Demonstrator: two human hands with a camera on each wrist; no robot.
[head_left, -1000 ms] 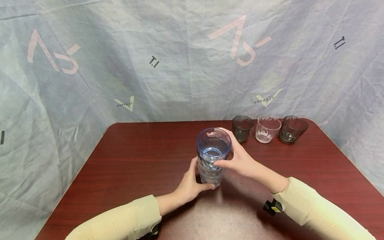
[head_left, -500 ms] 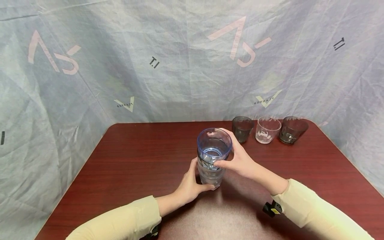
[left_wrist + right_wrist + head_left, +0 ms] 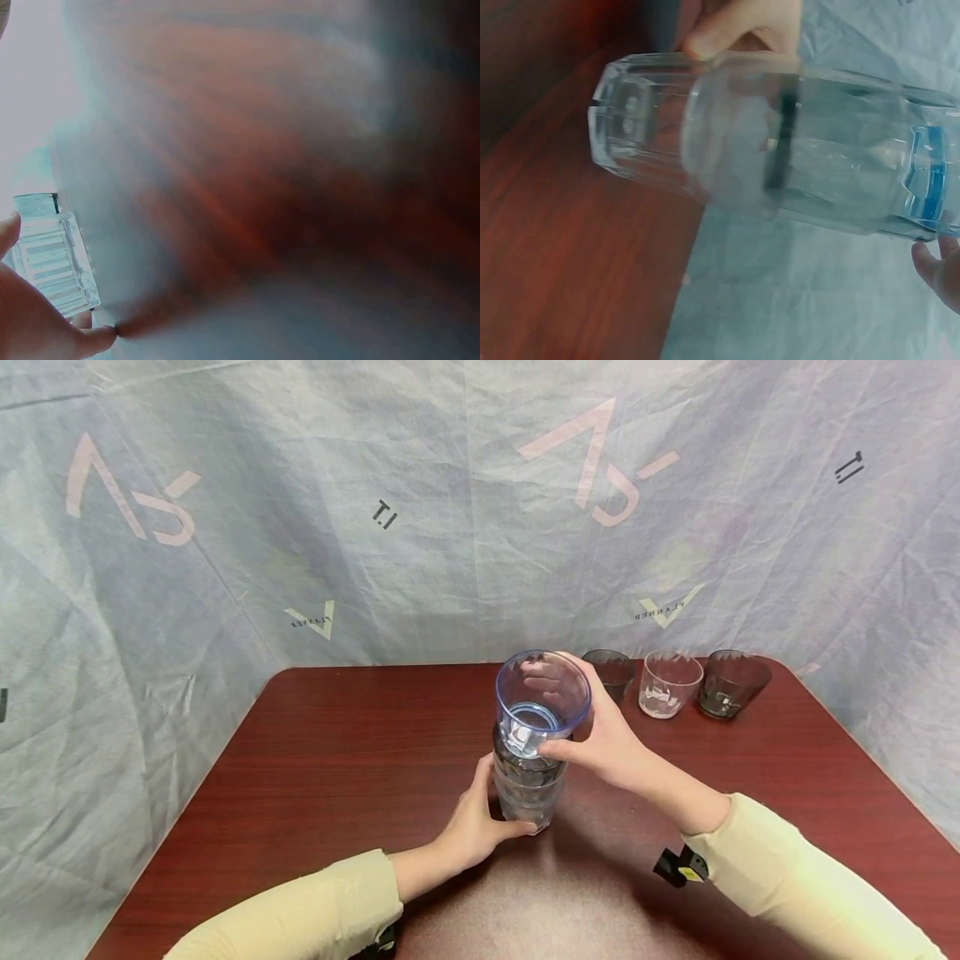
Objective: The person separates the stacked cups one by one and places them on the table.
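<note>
Near the middle of the table, a blue-tinted tumbler [image 3: 516, 714] stands above a stack of nested tumblers in the head view. My right hand [image 3: 611, 739] grips its side, thumb in front and fingers behind. A dark grey tumbler [image 3: 525, 768] tops the stack, with clear tumblers [image 3: 519, 806] below. The left hand [image 3: 472, 827] holds the lowest one between thumb and fingers. In the right wrist view, the blue tumbler's base [image 3: 930, 176] shows inside the top of the stack. The left wrist view catches a clear tumbler [image 3: 56, 262] beside the left thumb.
At the back right of the brown table [image 3: 360, 752] stand a dark tumbler [image 3: 618, 672], a clear tumbler [image 3: 670, 685] and another dark tumbler [image 3: 731, 685]. A pale printed cloth [image 3: 435, 568] hangs behind the table.
The blue tumbler has risen partway out of the stack in my right hand, showing more of the grey tumbler beneath. My left hand stays on the bottom tumbler.
</note>
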